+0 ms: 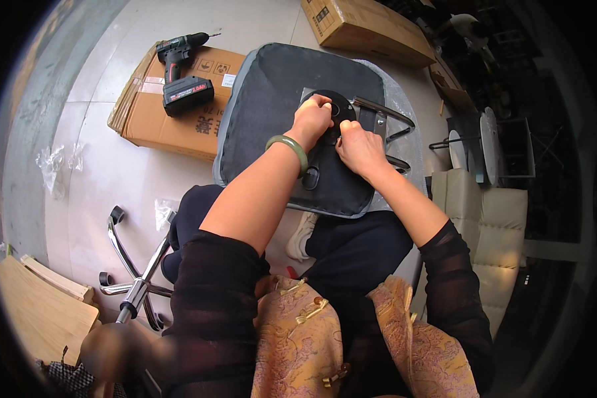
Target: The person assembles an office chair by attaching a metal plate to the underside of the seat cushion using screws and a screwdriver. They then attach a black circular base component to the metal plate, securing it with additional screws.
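Note:
An upturned chair seat (265, 113) with a dark fabric underside lies across my legs. A black round plate (341, 103) is set on a metal mounting piece near its middle. My left hand (312, 121), a green bangle at its wrist, is closed with curled fingers at the plate's left edge. Beside it my right hand (361, 147) is closed in a pinch at the plate's lower right. Whatever lies between the fingers of either hand is hidden. A black lever handle (310, 178) sticks out below my hands, and bent chrome bars (388, 114) reach to the right.
A cordless drill (182, 73) rests on a cardboard box (156, 123) at the left. Another carton (371, 30) stands at the far side. A chrome chair base with casters (136, 285) lies at lower left, near wooden boards (43, 308). A cream cushioned seat (487, 239) is at right.

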`<action>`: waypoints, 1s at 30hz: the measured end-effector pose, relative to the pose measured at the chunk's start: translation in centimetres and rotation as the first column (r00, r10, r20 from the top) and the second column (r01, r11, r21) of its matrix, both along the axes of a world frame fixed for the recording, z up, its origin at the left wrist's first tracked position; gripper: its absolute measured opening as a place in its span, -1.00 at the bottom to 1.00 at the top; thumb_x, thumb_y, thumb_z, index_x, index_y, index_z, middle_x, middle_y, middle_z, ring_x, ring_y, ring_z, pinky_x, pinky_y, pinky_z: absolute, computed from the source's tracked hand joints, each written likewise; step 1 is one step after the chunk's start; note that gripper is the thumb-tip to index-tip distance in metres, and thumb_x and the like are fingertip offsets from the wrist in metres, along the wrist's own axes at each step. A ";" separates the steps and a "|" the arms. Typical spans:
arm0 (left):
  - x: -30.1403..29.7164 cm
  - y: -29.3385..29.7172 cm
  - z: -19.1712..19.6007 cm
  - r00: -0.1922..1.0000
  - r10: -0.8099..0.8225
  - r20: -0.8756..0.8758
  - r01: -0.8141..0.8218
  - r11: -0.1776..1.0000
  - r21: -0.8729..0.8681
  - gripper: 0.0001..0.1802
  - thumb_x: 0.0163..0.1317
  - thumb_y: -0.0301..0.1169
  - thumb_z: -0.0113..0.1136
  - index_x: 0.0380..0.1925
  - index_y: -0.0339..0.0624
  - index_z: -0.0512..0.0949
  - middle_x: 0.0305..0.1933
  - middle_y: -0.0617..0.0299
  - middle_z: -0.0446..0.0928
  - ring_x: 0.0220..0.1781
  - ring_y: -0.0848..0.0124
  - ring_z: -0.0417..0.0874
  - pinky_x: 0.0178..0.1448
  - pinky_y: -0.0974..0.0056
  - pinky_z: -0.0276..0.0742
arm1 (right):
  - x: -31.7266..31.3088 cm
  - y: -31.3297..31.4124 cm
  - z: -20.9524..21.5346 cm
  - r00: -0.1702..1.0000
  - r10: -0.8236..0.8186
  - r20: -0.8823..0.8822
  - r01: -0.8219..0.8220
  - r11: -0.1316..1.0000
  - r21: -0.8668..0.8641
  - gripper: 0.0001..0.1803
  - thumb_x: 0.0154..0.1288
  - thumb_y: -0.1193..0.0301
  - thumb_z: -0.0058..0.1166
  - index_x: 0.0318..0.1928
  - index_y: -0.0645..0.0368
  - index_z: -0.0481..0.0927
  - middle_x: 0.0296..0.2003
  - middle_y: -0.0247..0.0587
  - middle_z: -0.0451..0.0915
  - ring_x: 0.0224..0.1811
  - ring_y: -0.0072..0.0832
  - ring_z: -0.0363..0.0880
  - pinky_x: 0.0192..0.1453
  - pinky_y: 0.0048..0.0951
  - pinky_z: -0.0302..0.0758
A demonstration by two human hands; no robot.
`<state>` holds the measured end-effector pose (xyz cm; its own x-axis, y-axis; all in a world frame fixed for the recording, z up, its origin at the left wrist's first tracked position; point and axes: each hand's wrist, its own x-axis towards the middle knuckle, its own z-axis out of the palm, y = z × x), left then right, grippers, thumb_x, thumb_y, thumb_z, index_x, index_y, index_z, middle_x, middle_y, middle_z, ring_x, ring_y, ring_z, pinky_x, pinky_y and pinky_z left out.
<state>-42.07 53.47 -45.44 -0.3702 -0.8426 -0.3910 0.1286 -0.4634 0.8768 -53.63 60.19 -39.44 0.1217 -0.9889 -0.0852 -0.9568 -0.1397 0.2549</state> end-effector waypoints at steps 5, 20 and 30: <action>1.0 -0.4 0.9 0.984 0.028 -0.178 0.018 0.967 0.253 -0.65 0.46 -0.12 -0.10 0.04 -0.10 0.41 -0.43 0.23 0.53 -0.54 0.51 0.40 -0.47 0.37 0.37 | -0.7 -0.3 0.2 1.000 0.013 0.026 -0.014 1.000 0.017 -0.68 0.33 0.16 0.07 -0.39 0.17 0.55 -0.35 -0.09 0.60 -0.34 -0.07 0.67 -0.30 -0.11 0.57; 6.2 0.9 4.7 0.740 0.280 -0.612 0.075 0.870 0.488 -0.36 0.52 -0.01 -0.35 0.13 -0.47 0.35 0.06 -0.07 0.45 -0.02 0.09 0.55 0.03 0.06 0.58 | 3.2 -0.3 1.5 0.546 0.131 0.828 -0.041 0.991 -0.129 -0.81 0.15 0.47 0.31 -0.21 0.21 0.66 -0.37 -0.29 0.54 -0.40 -0.52 0.52 -0.26 -0.49 0.49; 2.6 1.4 3.1 0.756 0.400 -0.519 -0.018 0.804 0.594 -0.64 0.51 -0.27 -0.25 -0.15 -0.36 0.45 -0.24 0.14 0.49 -0.25 0.38 0.51 -0.19 0.30 0.48 | 2.3 0.0 0.1 0.746 0.057 0.663 0.023 0.994 -0.111 -0.84 0.23 0.43 0.08 -0.20 0.18 0.46 -0.17 -0.12 0.50 -0.22 -0.02 0.60 -0.18 -0.09 0.53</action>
